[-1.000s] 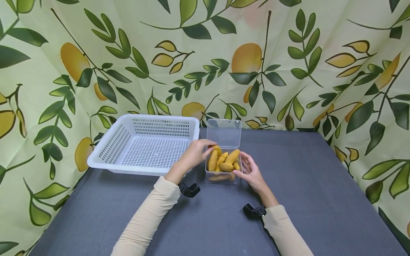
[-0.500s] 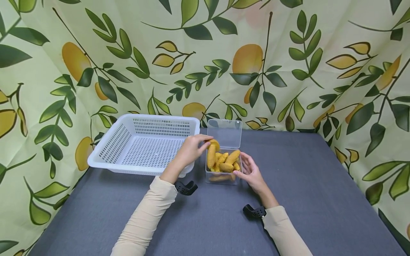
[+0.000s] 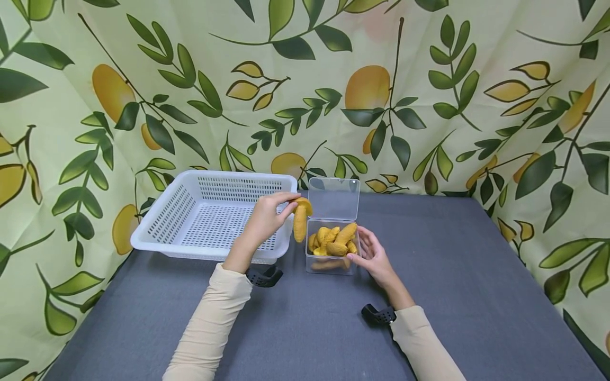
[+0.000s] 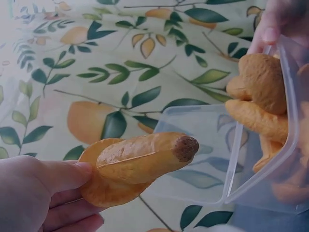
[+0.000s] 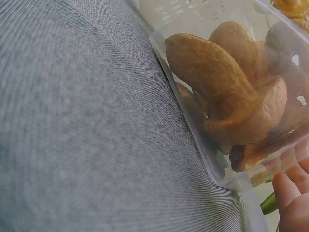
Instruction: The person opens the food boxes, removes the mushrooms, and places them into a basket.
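Note:
My left hand (image 3: 261, 221) pinches a yellow-brown mushroom (image 3: 300, 225) by its cap, the thick stem hanging down. It hangs in the air by the right rim of the white basket (image 3: 162, 250). In the left wrist view the dark tip of the mushroom's stem (image 4: 185, 148) points toward the clear plastic box (image 4: 231, 186). Several similar mushrooms (image 3: 337, 247) fill that box, whose hinged lid (image 3: 333, 198) stands up at the back. My right hand (image 3: 376, 259) grips the box's right side, thumb at the front corner, some fingers hidden behind the wall.
The perforated basket stands left of the box with nothing inside it. A dark grey cloth (image 3: 452, 264) covers the table. Behind hangs a leaf-and-fruit patterned curtain (image 3: 305, 69). Each wrist wears a black camera mount (image 3: 378, 314).
My left hand has lifted the mushroom out of the box and carried it left, to the basket's right rim. The right hand and the box have stayed in place.

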### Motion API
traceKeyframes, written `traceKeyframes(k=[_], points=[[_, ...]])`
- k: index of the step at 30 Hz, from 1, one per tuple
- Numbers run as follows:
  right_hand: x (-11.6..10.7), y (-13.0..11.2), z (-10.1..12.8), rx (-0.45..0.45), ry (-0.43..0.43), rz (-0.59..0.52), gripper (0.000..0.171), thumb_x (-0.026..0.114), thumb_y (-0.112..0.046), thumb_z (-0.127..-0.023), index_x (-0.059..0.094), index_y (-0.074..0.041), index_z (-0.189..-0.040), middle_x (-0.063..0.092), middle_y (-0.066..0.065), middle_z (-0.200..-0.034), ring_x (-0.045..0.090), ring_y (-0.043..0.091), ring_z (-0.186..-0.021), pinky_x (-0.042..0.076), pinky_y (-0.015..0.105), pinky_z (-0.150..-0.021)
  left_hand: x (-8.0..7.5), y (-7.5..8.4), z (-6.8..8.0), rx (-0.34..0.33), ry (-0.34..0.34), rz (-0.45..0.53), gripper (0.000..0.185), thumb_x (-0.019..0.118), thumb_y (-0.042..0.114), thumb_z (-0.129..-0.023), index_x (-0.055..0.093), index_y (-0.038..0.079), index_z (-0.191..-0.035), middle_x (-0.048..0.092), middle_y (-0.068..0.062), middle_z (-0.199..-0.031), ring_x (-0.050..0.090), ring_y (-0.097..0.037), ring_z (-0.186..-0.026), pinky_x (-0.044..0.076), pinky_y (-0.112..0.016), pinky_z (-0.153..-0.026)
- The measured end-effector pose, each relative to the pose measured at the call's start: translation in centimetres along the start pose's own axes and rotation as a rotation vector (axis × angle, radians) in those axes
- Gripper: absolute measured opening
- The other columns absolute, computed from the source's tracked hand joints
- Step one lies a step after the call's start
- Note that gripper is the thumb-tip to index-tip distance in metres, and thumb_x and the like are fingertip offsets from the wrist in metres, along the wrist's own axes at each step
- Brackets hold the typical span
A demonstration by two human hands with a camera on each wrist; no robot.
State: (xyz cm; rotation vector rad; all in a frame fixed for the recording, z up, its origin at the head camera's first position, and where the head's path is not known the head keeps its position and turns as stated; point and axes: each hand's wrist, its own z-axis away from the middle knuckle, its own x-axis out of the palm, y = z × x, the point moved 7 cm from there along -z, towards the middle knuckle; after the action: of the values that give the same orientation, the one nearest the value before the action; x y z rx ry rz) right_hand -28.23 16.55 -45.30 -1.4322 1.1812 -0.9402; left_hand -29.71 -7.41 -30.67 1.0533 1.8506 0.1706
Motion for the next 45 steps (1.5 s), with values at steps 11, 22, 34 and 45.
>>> traceKeyframes(k=[11,22,34,45], points=[[-0.1,-0.1,0.1,-0.01,0.001,-0.002,0.08,0.066,0.009,-0.081,0.02,0.009,-0.146,0.018,0.031,-0.157,0.011,0.043,-0.148,0.03,0.002,-0.106,-2.2,-1.1,0.9,-0.054,0.074,0.036,0.026,0.065,0.01,-0.091,0.069,0.0,-0.115,0.071,-0.017,-0.116,0.066,-0.03,-0.112,0.054,-0.042,-0.1],[0.2,-0.3,0.0,-0.015,-0.007,-0.006,0.08,0.066,0.007,-0.081,0.02,0.01,-0.146,0.017,0.032,-0.157,0.01,0.044,-0.148,0.029,0.009,-0.111,-4.4,-3.8,2.7,-0.159,0.138,0.059,0.027,0.065,0.005,-0.09,0.068,-0.001,-0.116,0.07,-0.021,-0.116,0.067,-0.034,-0.108,0.056,-0.045,-0.096],[0.3,0.4,-0.1,-0.023,-0.027,-0.03,0.084,0.069,0.003,-0.081,0.017,0.01,-0.147,0.016,0.033,-0.156,0.037,-0.016,-0.128,0.032,0.0,-0.104,-3.4,-7.0,4.2,-0.278,0.01,0.01,0.029,0.063,0.01,-0.092,0.067,0.0,-0.118,0.069,-0.019,-0.119,0.065,-0.035,-0.113,0.053,-0.048,-0.1],[0.1,0.4,0.1,-0.008,-0.017,-0.019,0.083,0.069,0.003,-0.082,0.018,0.008,-0.148,0.016,0.03,-0.158,0.025,0.021,-0.149,0.033,-0.001,-0.103,-3.0,-7.3,4.3,-0.302,-0.021,0.01,0.031,0.061,0.015,-0.094,0.065,0.002,-0.122,0.067,-0.017,-0.123,0.061,-0.035,-0.12,0.049,-0.049,-0.105]])
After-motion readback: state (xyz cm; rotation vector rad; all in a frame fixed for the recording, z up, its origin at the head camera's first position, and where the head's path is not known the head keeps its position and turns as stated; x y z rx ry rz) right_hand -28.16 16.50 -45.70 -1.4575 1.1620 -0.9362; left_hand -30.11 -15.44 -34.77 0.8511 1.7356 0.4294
